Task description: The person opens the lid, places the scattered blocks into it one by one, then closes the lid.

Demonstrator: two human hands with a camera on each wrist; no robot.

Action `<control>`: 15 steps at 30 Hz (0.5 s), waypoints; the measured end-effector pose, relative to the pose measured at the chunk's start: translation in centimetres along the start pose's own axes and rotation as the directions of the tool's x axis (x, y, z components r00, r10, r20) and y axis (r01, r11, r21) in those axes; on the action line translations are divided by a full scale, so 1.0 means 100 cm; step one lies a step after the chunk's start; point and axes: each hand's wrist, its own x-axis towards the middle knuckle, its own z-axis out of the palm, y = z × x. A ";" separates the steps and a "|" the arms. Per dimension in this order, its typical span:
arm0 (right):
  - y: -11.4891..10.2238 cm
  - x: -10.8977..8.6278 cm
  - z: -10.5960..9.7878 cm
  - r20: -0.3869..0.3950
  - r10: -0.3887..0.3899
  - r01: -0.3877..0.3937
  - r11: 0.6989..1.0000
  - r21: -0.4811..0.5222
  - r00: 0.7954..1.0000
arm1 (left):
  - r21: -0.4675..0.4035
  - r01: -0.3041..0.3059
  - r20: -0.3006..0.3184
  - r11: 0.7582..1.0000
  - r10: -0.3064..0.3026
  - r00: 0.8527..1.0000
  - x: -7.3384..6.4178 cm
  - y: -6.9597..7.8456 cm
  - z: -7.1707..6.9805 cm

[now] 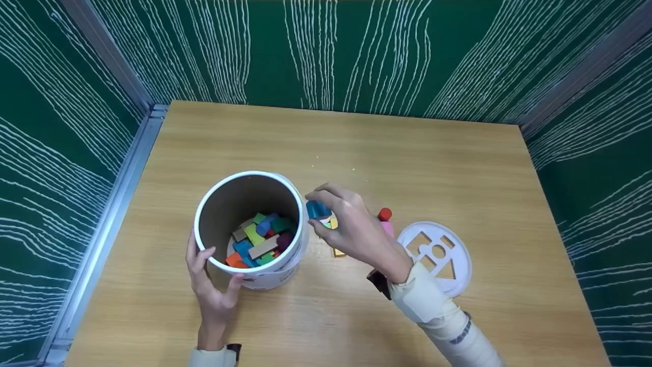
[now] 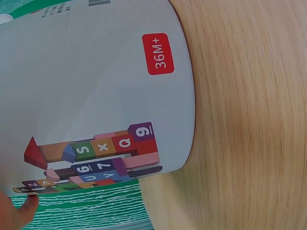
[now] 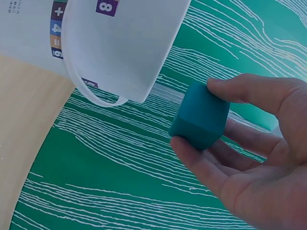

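A white bucket stands at the left of the table, its mouth tipped toward the head camera. My left hand grips it near the rim, with fingers on the left side and thumb at the front. Inside lies a heap of coloured wooden blocks. Between thumb and fingertips, my right hand pinches a teal block just right of the bucket's rim. In the left wrist view, the printed bucket wall fills much of the picture, and only a fingertip shows at lower left.
Partly under my right hand lie a yellow block, a red block and a pink block. A white lid with shaped holes rests on the table at right. Green walls enclose the table.
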 end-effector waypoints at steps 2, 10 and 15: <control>-0.002 0.003 0.001 0.009 -0.003 0.003 1.000 0.009 1.000 | -0.002 0.003 0.000 1.000 -0.003 1.000 0.000 0.000 0.000; -0.007 0.010 0.008 0.068 -0.009 0.007 1.000 0.027 0.998 | -0.005 0.016 -0.004 1.000 -0.016 1.000 -0.001 0.000 0.001; -0.011 0.013 0.013 0.116 0.010 -0.013 0.999 0.029 0.993 | 0.005 0.024 -0.006 1.000 -0.024 1.000 -0.001 0.001 0.000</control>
